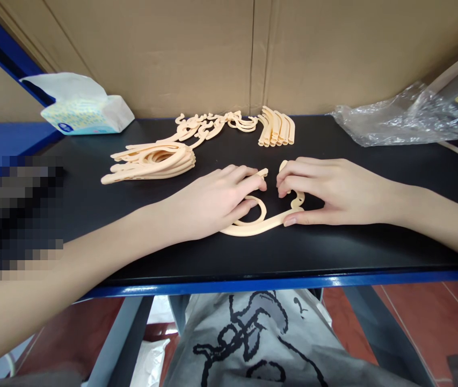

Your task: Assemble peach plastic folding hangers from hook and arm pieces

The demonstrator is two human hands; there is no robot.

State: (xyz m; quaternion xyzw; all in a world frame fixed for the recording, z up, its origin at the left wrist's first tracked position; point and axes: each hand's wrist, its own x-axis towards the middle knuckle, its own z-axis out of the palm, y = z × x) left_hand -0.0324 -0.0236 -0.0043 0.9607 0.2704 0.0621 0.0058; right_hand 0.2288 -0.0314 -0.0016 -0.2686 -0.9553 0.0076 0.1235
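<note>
A cream curved plastic piece (248,230) with a round loop lies on the black tabletop near its front edge. My left hand (223,201) is closed over its left part, fingertips by the loop, hiding that end. On the right, my right hand (325,191) has its thumb on the curved bar and its curled fingers on a smaller cream hooked piece (298,200). Whether the two pieces are joined cannot be made out.
Behind my left hand sits a stack of cream curved pieces (160,161). Farther back are small hooked pieces (208,126) and short tubes (277,128). A tissue pack (87,114) stands back left, clear plastic bags (398,121) back right. Cardboard (164,59) lines the rear.
</note>
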